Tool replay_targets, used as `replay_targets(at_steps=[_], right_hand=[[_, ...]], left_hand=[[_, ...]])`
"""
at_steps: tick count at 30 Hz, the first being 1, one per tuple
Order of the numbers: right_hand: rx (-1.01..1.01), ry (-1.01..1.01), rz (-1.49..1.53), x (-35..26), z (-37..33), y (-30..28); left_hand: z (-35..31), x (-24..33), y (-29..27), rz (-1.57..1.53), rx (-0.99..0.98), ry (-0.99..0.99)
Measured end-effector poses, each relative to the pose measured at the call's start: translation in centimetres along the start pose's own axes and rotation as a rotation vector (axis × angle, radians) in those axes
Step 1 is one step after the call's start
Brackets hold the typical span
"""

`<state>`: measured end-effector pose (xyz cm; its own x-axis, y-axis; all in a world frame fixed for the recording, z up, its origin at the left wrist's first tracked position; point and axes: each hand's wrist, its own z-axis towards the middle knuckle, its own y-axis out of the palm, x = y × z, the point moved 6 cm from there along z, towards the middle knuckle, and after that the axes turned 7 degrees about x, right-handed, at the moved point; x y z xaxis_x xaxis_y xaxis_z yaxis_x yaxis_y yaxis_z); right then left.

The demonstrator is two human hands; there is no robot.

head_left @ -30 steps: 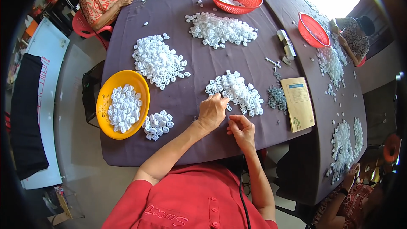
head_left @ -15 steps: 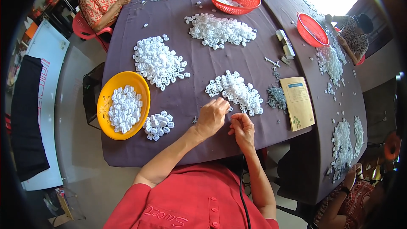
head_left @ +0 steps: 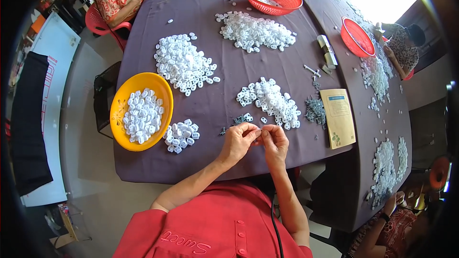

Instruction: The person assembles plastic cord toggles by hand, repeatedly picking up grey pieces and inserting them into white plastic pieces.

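Observation:
Near the table's front edge, my left hand point(head_left: 240, 141) and my right hand point(head_left: 275, 145) meet, thumbs and fingers pinched together. Whatever lies between the fingertips is too small to make out. Just beyond them spreads a pile of small white oval plastic pieces with two holes point(head_left: 275, 101); one loose white piece point(head_left: 263, 120) lies close to my fingertips. Beside my left hand is a little heap of grey bits point(head_left: 239, 119) with a few white pieces. A smaller heap of white pieces point(head_left: 181, 136) sits farther left.
A yellow bowl point(head_left: 167, 99) holds white pieces at the left. Larger white piles point(head_left: 184, 62) lie beyond, with a red basket point(head_left: 297, 4) behind. Grey bits point(head_left: 315, 110) and a tan booklet point(head_left: 339, 119) lie at the right. Other people sit around the table.
My left hand has drawn back from the pile's near edge, and both hands have come together fingertip to fingertip. The view has shifted slightly.

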<state>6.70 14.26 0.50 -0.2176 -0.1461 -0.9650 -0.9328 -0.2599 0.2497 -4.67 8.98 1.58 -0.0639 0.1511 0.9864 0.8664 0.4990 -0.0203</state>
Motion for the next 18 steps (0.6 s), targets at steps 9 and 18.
replay_targets(at_steps=[9, 18], right_hand=[[-0.083, -0.05, 0.0, -1.7, -0.3, 0.7], [-0.115, -0.059, -0.041, -2.9, -0.3, 0.8]], left_hand=[[-0.9, 1.4, -0.7, -0.078, 0.038, 0.064], [-1.4, 2.5, -0.7, 0.011, -0.022, 0.062]])
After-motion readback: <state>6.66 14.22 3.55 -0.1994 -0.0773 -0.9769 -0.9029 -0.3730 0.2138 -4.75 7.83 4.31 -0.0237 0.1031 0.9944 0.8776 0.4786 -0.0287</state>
